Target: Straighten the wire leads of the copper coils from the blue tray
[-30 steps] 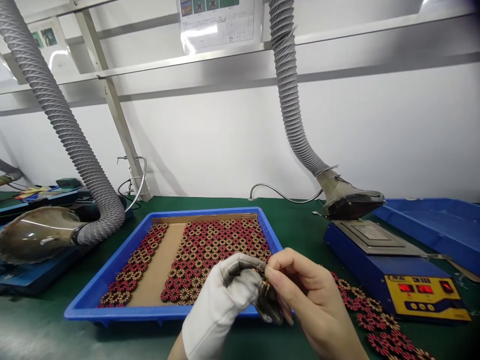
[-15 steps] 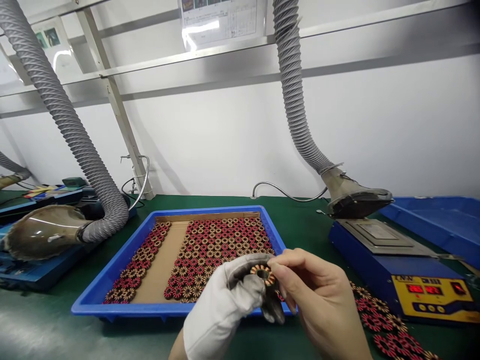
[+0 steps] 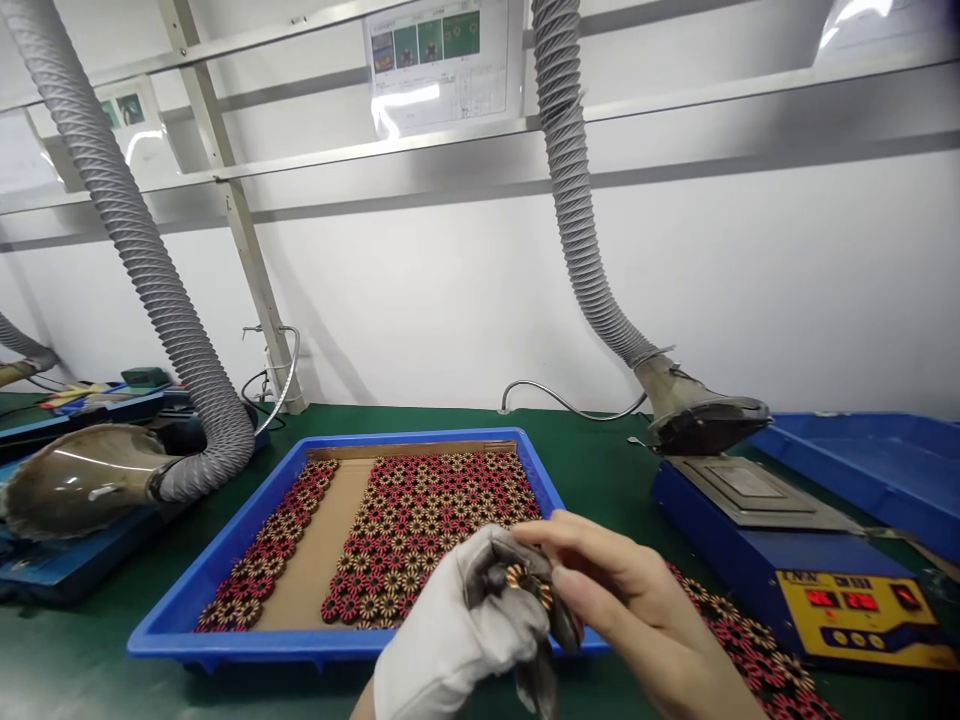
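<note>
My left hand (image 3: 469, 615), in a white glove with dark, stained fingertips, is closed around a small copper-wound stator (image 3: 529, 582). Only part of the stator's ring shows between the gloved fingers. My bare right hand (image 3: 622, 600) is closed at the stator's right side, thumb and index finger against its edge; whether a wire end lies between them is too small to see. Behind both hands stands a blue tray (image 3: 247, 643) lined with cardboard. Rows of red and copper-coloured wound stators (image 3: 442, 510) lie in it, with a bare strip of cardboard towards the left.
At the right is a blue solder pot unit (image 3: 780, 550) with a lit red display, under a fume hose (image 3: 581, 220). More stators (image 3: 742, 640) lie beside it. A second hose (image 3: 150, 260) hangs at the left, and a blue tray (image 3: 870, 465) sits at the back right.
Both hands have dropped slightly in view, and the stator has turned so less of its ring face shows. The camera has tilted up a little.
</note>
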